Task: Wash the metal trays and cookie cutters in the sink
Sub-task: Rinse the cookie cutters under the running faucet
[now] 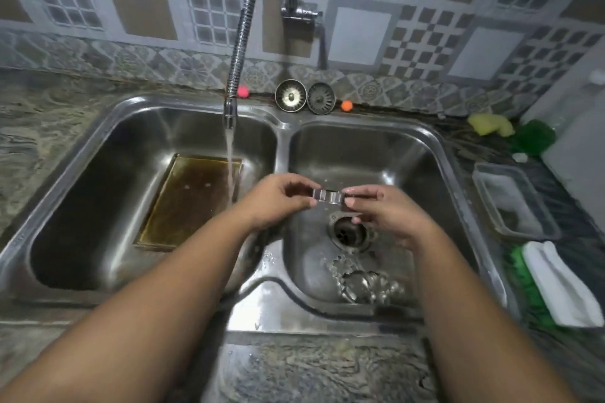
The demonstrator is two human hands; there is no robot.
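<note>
My left hand (278,198) and my right hand (386,213) pinch the two ends of a small shiny metal cookie cutter (329,197), held above the right basin of the steel double sink (281,131). A brownish metal tray (190,203) lies flat in the left basin, and water from the flexible tap (230,108) runs onto its right edge. Several more metal cookie cutters (363,281) lie in a pile on the right basin's floor, near its front, below the open drain (350,232).
Two drain strainers (304,96) lean against the tiled wall behind the sink. On the right counter sit a clear plastic container (514,203), a white cloth (559,285) on something green, a yellow sponge (489,124) and a green scrubber (533,137).
</note>
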